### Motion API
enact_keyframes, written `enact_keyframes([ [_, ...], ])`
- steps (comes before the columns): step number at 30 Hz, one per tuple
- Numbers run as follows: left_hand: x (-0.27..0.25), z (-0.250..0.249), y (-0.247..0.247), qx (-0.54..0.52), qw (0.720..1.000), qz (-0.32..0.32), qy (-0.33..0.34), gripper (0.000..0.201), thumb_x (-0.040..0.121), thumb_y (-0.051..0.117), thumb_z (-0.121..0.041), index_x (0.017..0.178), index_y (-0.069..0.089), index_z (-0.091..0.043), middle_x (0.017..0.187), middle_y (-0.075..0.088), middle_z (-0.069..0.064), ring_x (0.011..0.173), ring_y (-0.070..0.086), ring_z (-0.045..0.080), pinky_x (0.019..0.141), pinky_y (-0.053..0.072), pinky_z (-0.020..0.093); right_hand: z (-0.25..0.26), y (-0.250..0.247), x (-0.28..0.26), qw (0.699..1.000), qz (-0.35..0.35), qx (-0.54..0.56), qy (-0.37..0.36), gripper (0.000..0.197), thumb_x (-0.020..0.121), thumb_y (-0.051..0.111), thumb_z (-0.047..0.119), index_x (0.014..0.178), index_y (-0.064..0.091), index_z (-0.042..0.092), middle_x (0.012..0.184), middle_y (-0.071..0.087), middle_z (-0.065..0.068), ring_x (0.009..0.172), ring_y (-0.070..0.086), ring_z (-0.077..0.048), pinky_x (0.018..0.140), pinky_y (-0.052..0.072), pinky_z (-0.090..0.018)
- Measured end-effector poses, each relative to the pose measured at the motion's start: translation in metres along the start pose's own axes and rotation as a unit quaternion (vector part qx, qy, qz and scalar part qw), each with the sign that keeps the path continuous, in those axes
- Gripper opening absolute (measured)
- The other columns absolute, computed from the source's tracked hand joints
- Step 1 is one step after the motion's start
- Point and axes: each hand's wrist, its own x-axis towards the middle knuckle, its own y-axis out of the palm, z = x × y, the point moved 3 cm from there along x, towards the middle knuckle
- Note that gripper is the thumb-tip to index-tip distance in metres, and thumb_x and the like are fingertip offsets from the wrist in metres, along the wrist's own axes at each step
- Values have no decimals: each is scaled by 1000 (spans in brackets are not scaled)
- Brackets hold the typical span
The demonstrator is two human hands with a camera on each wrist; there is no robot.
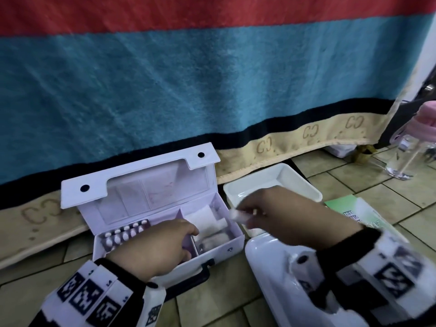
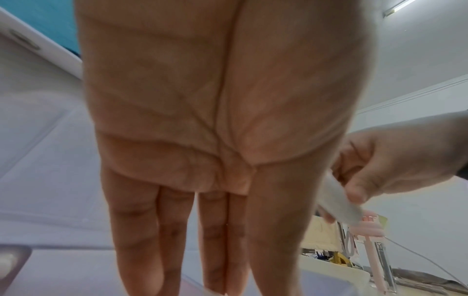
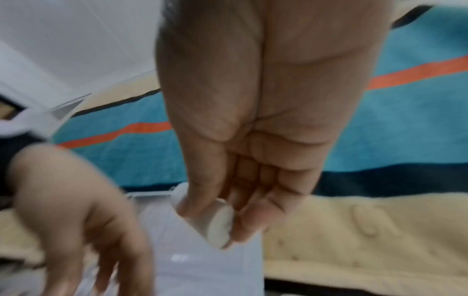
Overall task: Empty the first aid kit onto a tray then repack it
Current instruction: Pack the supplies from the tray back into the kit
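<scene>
A: Step? 
B: Emptying, I judged. Right hand (image 1: pixel 276 213) pinched a gauze roll (image 1: pixel 236 214) beside the first aid kit (image 1: pixel 165 232); left hand (image 1: pixel 155 246), fingers straight, reached inside. 
A: Next? 
B: Roll to the tray (image 1: pixel 271 182).

striped blanket (image 1: pixel 188 90) hanging behind, tiled floor (image 1: pixel 389 185), clear bottle with pink lid (image 1: pixel 410 152), green booklet (image 1: pixel 349 211)

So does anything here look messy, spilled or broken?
Nothing stands out. The first aid kit sits open on the floor, upright, contents inside; the right hand pinches a small white roll beside the white tray.
</scene>
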Motion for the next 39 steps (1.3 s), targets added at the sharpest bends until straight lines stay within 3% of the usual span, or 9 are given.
enact_keyframes([
  [3,-1,0,0,-2,1000,-18,-8,54,87,58,-25,137,40,-35,136,47,-11,122,44,8,82,29,14,22,33,26,999,-20,-31,-18,21,83,65,22,104,63,21,96,63,-2,88,63,-21,70,43,-26],
  [7,-1,2,3,-14,999,-36,-12,57,84,58,-18,136,42,-35,132,50,-8,119,47,9,86,35,15,32,65,45,991,-26,-122,-46,24,86,53,6,107,63,10,107,60,-10,99,59,-28,70,36,-28],
  [11,-1,0,5,-19,999,-44,-6,53,87,55,-18,136,42,-33,135,49,-10,119,48,10,92,38,18,29,78,47,991,-16,-119,-57,21,87,50,5,98,66,10,93,40,-5,87,56,-29,67,32,-28],
  [15,-2,-2,6,-21,998,-51,2,46,92,52,-24,136,42,-33,138,45,-13,123,46,10,99,38,22,22,63,39,993,-48,-84,-69,23,85,52,5,104,65,11,107,55,-7,98,57,-26,74,42,-30],
  [20,-4,-3,7,-20,998,-51,10,44,94,50,-26,137,41,-31,138,44,-12,123,45,10,100,35,20,-15,9,1,988,-143,29,46,26,86,63,16,110,68,25,109,60,6,86,56,-9,82,45,-22],
  [25,-3,-7,4,-5,997,-78,11,45,94,49,-27,137,40,-30,138,43,-13,121,45,8,96,33,18,-60,1,-41,981,26,-95,166,36,82,67,38,117,62,32,100,60,12,87,51,-5,79,40,-17],
  [29,-2,-11,0,3,997,-73,13,43,95,48,-28,137,40,-30,138,43,-12,121,46,8,89,31,17,-74,32,-67,953,141,-147,224,57,77,65,53,127,52,29,127,56,9,117,53,-11,95,41,-25],
  [32,-3,-11,-1,3,997,-71,5,43,95,48,-28,137,39,-31,136,44,-14,117,47,6,80,28,15,-73,54,-76,953,130,-155,225,60,71,65,58,120,48,27,124,53,6,115,54,-14,90,41,-28],
  [39,-13,-8,-1,-7,998,-61,-3,40,93,51,-32,133,45,-33,132,47,-15,115,47,5,80,27,14,-52,35,-70,970,94,-128,186,17,79,60,36,80,43,32,95,50,9,89,51,-15,61,32,-20],
])
